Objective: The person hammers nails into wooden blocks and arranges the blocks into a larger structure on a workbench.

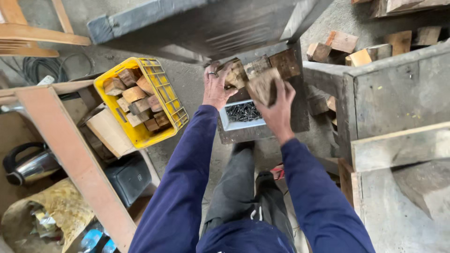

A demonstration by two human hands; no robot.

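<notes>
Head view: right hand (277, 108) grips rough brown wood block (261, 85), left hand (215, 86) clasps another block (236, 74); rigid, light, probably splintery, best held across flat faces

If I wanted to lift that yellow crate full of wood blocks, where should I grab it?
Probably by the long rims of the yellow crate, one hand per side, coming from above. It sits tilted against a board, loaded with wood blocks, so a two-sided grip should keep it level. Its lattice walls also offer finger holes.

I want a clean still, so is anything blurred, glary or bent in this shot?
Head view: soft, even daylight without hard shadows; the dark board at the top is motion-smeared; the wood block in the right hand is slightly soft; the kettle shows mild glare; edges bow from the wide lens.
</notes>
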